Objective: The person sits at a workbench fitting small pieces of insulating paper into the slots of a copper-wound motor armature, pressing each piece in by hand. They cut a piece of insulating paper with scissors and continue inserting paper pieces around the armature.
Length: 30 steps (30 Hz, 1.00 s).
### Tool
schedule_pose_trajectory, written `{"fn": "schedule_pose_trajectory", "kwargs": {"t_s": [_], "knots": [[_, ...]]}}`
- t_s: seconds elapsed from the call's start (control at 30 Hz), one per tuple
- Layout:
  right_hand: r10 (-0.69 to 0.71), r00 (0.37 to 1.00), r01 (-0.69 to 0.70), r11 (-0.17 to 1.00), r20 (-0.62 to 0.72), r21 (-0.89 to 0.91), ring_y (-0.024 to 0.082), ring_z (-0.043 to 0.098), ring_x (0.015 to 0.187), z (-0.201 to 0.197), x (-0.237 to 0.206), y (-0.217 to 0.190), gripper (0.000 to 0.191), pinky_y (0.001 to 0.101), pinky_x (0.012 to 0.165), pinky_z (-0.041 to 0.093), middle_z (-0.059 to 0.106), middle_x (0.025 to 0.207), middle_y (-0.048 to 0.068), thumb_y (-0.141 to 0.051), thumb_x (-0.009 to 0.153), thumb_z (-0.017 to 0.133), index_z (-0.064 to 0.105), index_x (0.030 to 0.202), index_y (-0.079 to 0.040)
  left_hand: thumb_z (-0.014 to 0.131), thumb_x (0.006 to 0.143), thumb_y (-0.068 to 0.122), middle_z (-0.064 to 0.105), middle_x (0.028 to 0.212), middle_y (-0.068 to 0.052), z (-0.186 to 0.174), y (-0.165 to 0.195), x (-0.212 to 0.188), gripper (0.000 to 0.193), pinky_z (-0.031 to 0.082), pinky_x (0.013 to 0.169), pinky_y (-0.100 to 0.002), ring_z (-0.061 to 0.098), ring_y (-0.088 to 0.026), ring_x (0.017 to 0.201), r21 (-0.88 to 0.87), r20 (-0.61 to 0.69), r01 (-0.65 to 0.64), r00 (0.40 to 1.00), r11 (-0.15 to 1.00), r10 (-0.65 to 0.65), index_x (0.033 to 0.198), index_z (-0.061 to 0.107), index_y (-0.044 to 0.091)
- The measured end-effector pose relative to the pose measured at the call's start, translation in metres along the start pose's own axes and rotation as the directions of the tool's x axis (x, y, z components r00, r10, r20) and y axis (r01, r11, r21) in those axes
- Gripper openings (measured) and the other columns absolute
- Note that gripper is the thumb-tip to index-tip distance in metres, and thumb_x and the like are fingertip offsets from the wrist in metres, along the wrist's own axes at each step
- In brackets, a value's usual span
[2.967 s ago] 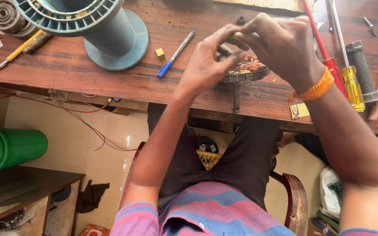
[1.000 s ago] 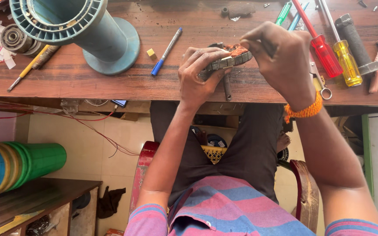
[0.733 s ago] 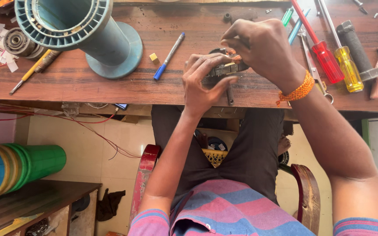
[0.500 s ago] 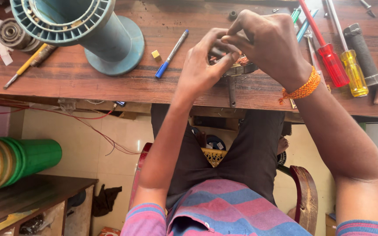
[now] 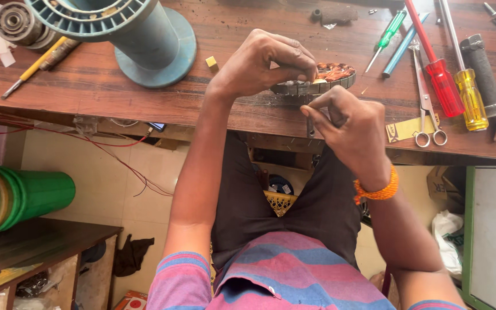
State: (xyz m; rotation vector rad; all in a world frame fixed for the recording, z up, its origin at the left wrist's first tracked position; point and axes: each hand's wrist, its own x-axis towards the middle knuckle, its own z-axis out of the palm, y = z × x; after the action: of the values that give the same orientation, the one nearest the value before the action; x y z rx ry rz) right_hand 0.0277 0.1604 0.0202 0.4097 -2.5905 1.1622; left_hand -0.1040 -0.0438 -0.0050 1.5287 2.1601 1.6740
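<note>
A round metal ring wound with copper wire (image 5: 317, 81) was held flat on the wooden bench (image 5: 248, 40), near its front edge. The left hand (image 5: 265, 62) was curled over the ring's left side – fingertips (image 5: 302, 72) pressed down on the rim, approx. at the top of it. The right hand (image 5: 354, 123) was set just below the ring, thumb and forefinger pinched together against the rim's near edge; what was pinched, if anything, couldn't be told. An orange band (image 5: 377, 186) was worn on the right wrist.

To the left, a big teal spool (image 5: 139, 37) was stood on end, w/ a small yellow block (image 5: 210, 61) just beside its base. To the right – well apart from the ring – scissors (image 5: 426, 97), a red-handled screwdriver (image 5: 434, 69), a yellow-handled one (image 5: 469, 97) and a green-handled one (image 5: 386, 37) were laid out.
</note>
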Motion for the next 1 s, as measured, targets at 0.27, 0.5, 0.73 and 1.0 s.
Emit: {"fn": "schedule_pose_trajectory", "kwargs": {"t_s": [0.27,0.5,0.73,1.0], "knots": [[0.128,0.984,-0.097,0.966,-0.121,0.239,0.002,0.038,0.061,0.036,-0.021,0.021,0.009,0.0234,0.054,0.033,0.048,0.063,-0.002,-0.001,0.097,0.079,0.07,0.097,-0.001,0.083,0.095,0.024,0.077,0.107,-0.007,-0.001,0.019,-0.003,0.026,0.059,0.09,-0.036,0.076,-0.022,0.1,0.091,-0.013,-0.034,0.999,0.995,0.035,0.111,0.074,0.005],[0.237,0.947,-0.159,0.932,-0.216,0.327,0.001,0.049,0.067,0.04,-0.041,0.05,0.006,0.0219,0.06,0.039,0.066,0.077,-0.002,-0.002,0.099,0.077,0.071,0.098,0.0,0.087,0.088,0.032,0.068,0.114,0.0,0.043,0.038,-0.014,0.04,0.058,0.09,-0.039,0.069,-0.024,0.106,0.378,-0.243,0.058,0.969,0.924,0.039,0.114,0.065,0.01],[0.206,0.955,-0.152,0.957,-0.213,0.247,0.003,0.061,0.083,-0.02,-0.037,0.072,0.01,0.0204,0.072,0.047,0.071,0.094,0.002,-0.006,0.106,0.078,0.073,0.11,0.001,0.089,0.084,0.024,0.072,0.114,0.001,0.066,0.031,-0.019,0.033,0.058,0.087,-0.035,0.069,-0.021,0.101,0.482,-0.39,0.103,0.915,0.87,0.108,0.11,0.071,0.015],[-0.113,0.987,0.113,0.994,-0.113,-0.005,0.007,0.069,0.076,-0.057,0.003,0.047,0.009,0.023,0.07,0.051,0.076,0.089,0.006,-0.004,0.108,0.083,0.075,0.105,-0.001,0.091,0.082,0.024,0.072,0.113,0.0,0.078,0.021,-0.023,0.037,0.058,0.084,-0.035,0.069,-0.019,0.095,0.535,-0.453,0.102,0.873,0.838,0.183,0.113,0.073,0.014]]}}
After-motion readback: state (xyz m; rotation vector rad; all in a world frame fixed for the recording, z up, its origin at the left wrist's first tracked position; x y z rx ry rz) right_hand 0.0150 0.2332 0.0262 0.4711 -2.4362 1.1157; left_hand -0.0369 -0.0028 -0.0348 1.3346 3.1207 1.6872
